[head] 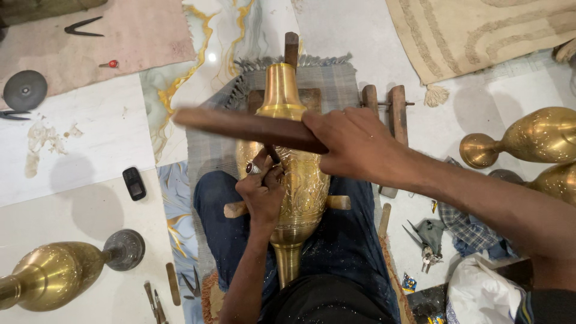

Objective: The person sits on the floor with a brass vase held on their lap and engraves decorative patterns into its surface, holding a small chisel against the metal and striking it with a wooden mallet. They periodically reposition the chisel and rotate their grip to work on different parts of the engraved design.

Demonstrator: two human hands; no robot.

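Brass everywhere in this shot. Main piece is a big engraved brass vase (294,174) lying on its side across the person's lap, neck pointing away, resting on a wooden block at the far end and a wooden dowel (240,208) under its belly. Surface is shiny gold with fine chased floral patterns on the body, smooth on the neck.

Left hand (261,192) has its grip pinched together around a thin dark chisel (272,153), tip set against the vase's shoulder; there's a ring on one finger. Right hand (354,147) is clamped around a long dark wooden stick (246,128), smooth and a bit blurred, held crosswise just above the chisel.

Counting vases: four brass ones besides the lap one, I think: one at lower left (57,273) with a dull grey foot, two on the right edge (528,139), the lower one only partly visible. So that's three others, not four, my bad.

Floor is marbled tile (90,138) with gold veins, plus a grey fringed woven mat (327,81) under the work. Other bits: one small black phone (134,183), one dark round disc (24,90), a wooden clamp (384,105), a bunch of keys (427,255) and a white plastic bag (480,294).
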